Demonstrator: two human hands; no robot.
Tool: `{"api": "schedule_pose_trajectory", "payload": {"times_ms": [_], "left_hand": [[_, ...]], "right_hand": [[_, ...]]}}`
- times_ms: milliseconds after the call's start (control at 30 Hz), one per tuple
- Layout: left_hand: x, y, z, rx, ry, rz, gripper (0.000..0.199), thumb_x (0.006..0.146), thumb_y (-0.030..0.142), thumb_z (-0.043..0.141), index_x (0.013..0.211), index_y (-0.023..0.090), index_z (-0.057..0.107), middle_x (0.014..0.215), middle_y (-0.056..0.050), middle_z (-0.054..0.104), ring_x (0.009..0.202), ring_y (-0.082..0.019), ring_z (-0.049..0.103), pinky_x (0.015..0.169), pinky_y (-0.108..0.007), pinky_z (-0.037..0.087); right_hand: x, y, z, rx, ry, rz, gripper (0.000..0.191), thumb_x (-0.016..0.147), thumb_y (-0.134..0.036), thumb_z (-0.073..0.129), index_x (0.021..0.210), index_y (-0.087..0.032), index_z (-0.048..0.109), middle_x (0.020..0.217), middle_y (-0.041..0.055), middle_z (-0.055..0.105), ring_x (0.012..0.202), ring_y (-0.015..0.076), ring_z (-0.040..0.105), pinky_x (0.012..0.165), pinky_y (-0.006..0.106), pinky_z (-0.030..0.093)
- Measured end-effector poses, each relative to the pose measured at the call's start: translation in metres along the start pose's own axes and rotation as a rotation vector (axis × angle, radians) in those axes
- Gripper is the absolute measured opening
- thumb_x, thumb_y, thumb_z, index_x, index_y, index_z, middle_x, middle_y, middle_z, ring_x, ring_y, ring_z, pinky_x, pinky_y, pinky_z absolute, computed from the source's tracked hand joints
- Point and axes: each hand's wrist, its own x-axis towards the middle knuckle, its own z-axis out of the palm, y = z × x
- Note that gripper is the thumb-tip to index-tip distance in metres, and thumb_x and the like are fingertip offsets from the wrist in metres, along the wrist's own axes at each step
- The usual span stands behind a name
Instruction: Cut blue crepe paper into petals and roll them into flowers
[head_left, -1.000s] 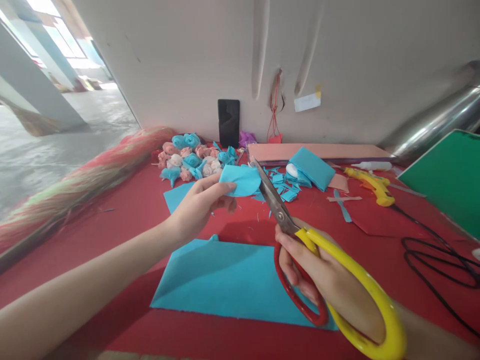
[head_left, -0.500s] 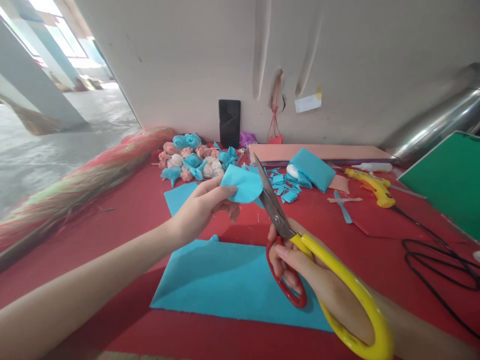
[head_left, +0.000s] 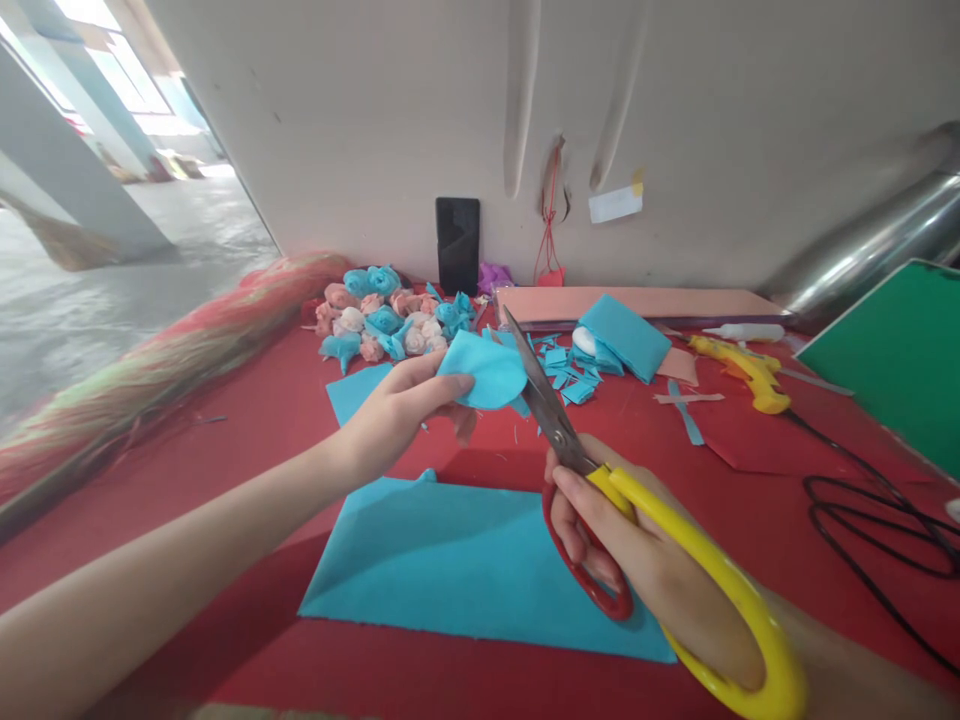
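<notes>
Between the thumb and fingers of my left hand [head_left: 409,405] is a blue paper piece [head_left: 491,372] with a rounded right edge. My right hand [head_left: 615,530] grips large scissors [head_left: 559,435] with one yellow and one red handle loop. Their blades point up and away, right at the piece's rounded edge; whether they touch it I cannot tell. Below both hands lies a big blue paper sheet [head_left: 450,560], partly covered by the right hand and the red loop. Small blue scraps [head_left: 574,380] are scattered behind the scissors.
Blue, pink and white paper flowers [head_left: 386,320] are heaped at the back, near an upright black phone [head_left: 457,245]. To the right lie a folded blue paper stack [head_left: 626,335], a yellow glue gun [head_left: 750,375] with its black cord [head_left: 862,500], and a green board [head_left: 892,360].
My right hand and the scissors have shifted slightly to the right and down. The left hand with the blue paper piece has barely moved.
</notes>
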Motion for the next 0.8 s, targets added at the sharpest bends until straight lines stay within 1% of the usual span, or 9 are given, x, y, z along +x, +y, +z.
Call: {"api": "schedule_pose_trajectory", "payload": {"times_ms": [100,200,300,400,533,633,733,800], "left_hand": [[0.001,0.0,-0.001,0.001,0.004,0.007,0.014,0.077,0.021,0.051,0.064,0.016,0.054,0.055,0.002,0.052,0.052,-0.011,0.052,0.051,-0.023,0.042],[0.002,0.0,-0.003,-0.002,-0.001,0.006,0.015,0.077,0.02,0.051,0.064,0.015,0.054,0.055,0.002,0.053,0.051,-0.011,0.052,0.051,-0.024,0.041],[0.003,-0.001,-0.006,0.037,0.007,0.012,0.017,0.079,0.021,0.052,0.062,0.016,0.055,0.053,0.002,0.053,0.052,-0.011,0.052,0.053,-0.024,0.039],[0.003,-0.002,-0.008,0.08,0.026,0.014,0.018,0.079,0.023,0.052,0.063,0.016,0.055,0.052,0.002,0.055,0.053,-0.011,0.052,0.054,-0.024,0.038],[0.004,-0.002,-0.01,0.11,0.065,0.005,0.016,0.078,0.024,0.053,0.064,0.016,0.055,0.052,0.001,0.055,0.052,-0.012,0.051,0.054,-0.025,0.038],[0.004,-0.003,-0.009,0.095,0.091,0.013,0.017,0.078,0.024,0.053,0.063,0.016,0.053,0.051,0.002,0.052,0.051,-0.011,0.048,0.052,-0.024,0.036],[0.004,-0.003,-0.008,0.046,0.091,0.03,0.017,0.078,0.022,0.053,0.062,0.016,0.05,0.052,0.003,0.047,0.049,-0.009,0.044,0.05,-0.023,0.034],[0.004,-0.004,-0.007,0.041,0.077,0.047,0.017,0.079,0.021,0.051,0.063,0.016,0.049,0.053,0.004,0.047,0.049,-0.008,0.044,0.049,-0.022,0.034]], "right_hand": [[0.0,-0.004,-0.001,-0.025,0.024,0.021,0.033,0.088,-0.049,0.037,0.078,-0.018,0.043,0.047,-0.0056,0.042,0.034,0.0044,0.032,0.034,0.017,0.025],[-0.001,-0.007,-0.004,-0.064,-0.024,0.049,0.033,0.089,-0.049,0.034,0.079,-0.019,0.043,0.049,-0.0055,0.044,0.035,0.004,0.033,0.034,0.017,0.027],[-0.002,-0.009,-0.008,-0.1,-0.091,0.056,0.034,0.091,-0.047,0.032,0.075,-0.018,0.04,0.05,-0.0054,0.044,0.034,0.0033,0.034,0.036,0.016,0.031],[-0.003,-0.008,-0.008,-0.116,-0.098,0.052,0.034,0.091,-0.046,0.032,0.073,-0.018,0.039,0.048,-0.0056,0.043,0.033,0.0027,0.035,0.035,0.015,0.03],[-0.003,-0.003,-0.006,-0.08,-0.035,0.022,0.036,0.089,-0.05,0.034,0.074,-0.018,0.041,0.046,-0.0067,0.044,0.031,0.0013,0.033,0.032,0.012,0.027],[-0.003,-0.001,-0.003,-0.067,-0.035,0.021,0.036,0.088,-0.052,0.037,0.074,-0.018,0.042,0.044,-0.0068,0.043,0.03,0.0016,0.032,0.031,0.012,0.026],[-0.003,0.002,0.0,-0.015,-0.031,0.066,0.039,0.087,-0.053,0.037,0.071,-0.018,0.041,0.045,-0.0067,0.042,0.03,0.0018,0.031,0.03,0.013,0.025],[-0.003,0.007,0.003,0.054,-0.064,0.107,0.038,0.087,-0.054,0.036,0.076,-0.019,0.042,0.05,-0.0062,0.043,0.032,0.0029,0.033,0.03,0.014,0.026]]}}
